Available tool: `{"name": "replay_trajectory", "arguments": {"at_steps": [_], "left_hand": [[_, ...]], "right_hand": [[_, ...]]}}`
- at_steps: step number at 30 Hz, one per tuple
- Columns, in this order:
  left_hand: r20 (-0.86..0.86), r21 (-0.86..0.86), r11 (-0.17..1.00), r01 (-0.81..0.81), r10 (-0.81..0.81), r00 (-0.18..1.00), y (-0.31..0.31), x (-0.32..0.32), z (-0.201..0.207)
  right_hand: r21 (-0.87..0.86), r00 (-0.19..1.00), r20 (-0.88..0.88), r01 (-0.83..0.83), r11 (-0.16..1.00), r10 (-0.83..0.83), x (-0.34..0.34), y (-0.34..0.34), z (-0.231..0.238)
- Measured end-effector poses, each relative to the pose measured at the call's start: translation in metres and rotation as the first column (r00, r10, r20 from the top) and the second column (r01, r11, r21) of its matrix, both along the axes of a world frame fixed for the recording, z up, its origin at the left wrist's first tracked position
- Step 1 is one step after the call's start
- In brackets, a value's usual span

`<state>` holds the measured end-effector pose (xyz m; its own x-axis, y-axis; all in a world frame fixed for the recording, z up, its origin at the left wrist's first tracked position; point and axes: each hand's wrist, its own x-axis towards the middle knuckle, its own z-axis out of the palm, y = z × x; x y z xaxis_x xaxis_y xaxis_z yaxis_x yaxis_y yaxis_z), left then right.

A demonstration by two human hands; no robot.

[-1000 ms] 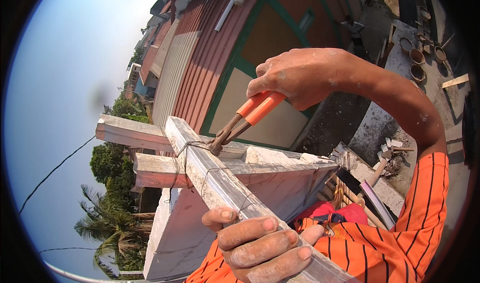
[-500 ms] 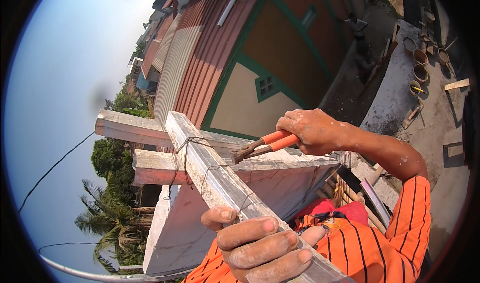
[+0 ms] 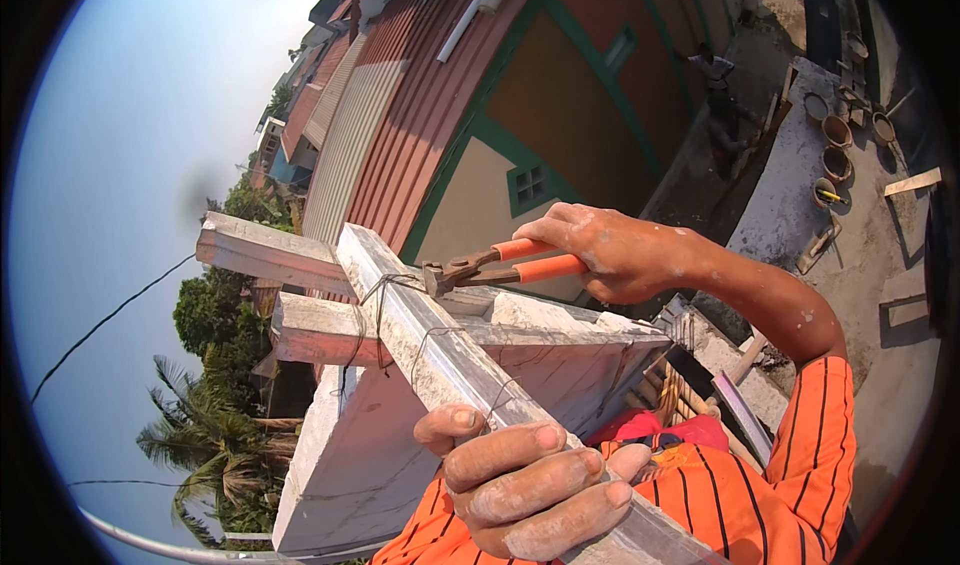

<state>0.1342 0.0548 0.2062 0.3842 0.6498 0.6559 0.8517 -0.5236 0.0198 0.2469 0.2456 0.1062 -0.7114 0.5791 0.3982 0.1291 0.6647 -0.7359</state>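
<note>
My left hand (image 3: 535, 480), dusty with pale powder, wraps round the lower part of a long, plaster-smeared bar (image 3: 425, 340) that slants up to the left. Dark tie wire (image 3: 383, 295) loops round the bar where it crosses two whitish beams; more thin wire circles it lower down. My right hand (image 3: 628, 253) grips orange-handled pincers (image 3: 548, 268). Their handles are somewhat apart, and the rusty head is beside the bar's edge, close to the upper wire tie. Whether the jaws touch the wire I cannot tell.
The upper beam (image 3: 270, 245) and lower beam (image 3: 320, 325) jut left above a white wall panel (image 3: 370, 445). Below at right, a person (image 3: 722, 115) is near a building, with several buckets (image 3: 837, 163) on the ground. A cable (image 3: 110, 320) runs through the sky at left.
My right hand has moved left with the pincers, bringing their head up to the bar near the wire tie. The handles have spread apart. My left hand keeps its hold on the bar.
</note>
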Motion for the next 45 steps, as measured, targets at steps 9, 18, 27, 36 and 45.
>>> {"name": "replay_trajectory", "arguments": {"at_steps": [9,18,27,36,45], "left_hand": [[-0.008,-0.025,1.0,0.003,-0.003,1.0,-0.005,-0.001,-0.002],[-0.005,-0.034,0.999,0.017,-0.017,1.0,-0.001,-0.002,-0.003],[-0.022,-0.044,0.999,0.019,-0.02,1.0,-0.002,-0.002,-0.001],[-0.02,-0.05,0.999,-0.008,0.007,1.0,-0.004,-0.001,0.002],[-0.017,-0.045,0.999,-0.001,0.001,1.0,-0.004,0.0,0.003]], "right_hand": [[0.052,0.974,0.214,0.064,0.997,-0.073,0.019,0.008,0.037],[0.151,0.971,0.239,-0.036,0.988,-0.001,0.021,0.038,0.05],[0.221,0.914,0.384,0.047,0.974,-0.131,0.012,0.056,0.084],[0.088,0.976,0.196,0.076,0.993,-0.092,0.0,0.015,0.022],[0.058,0.999,-0.035,0.009,0.998,-0.007,-0.018,0.022,0.002]]}}
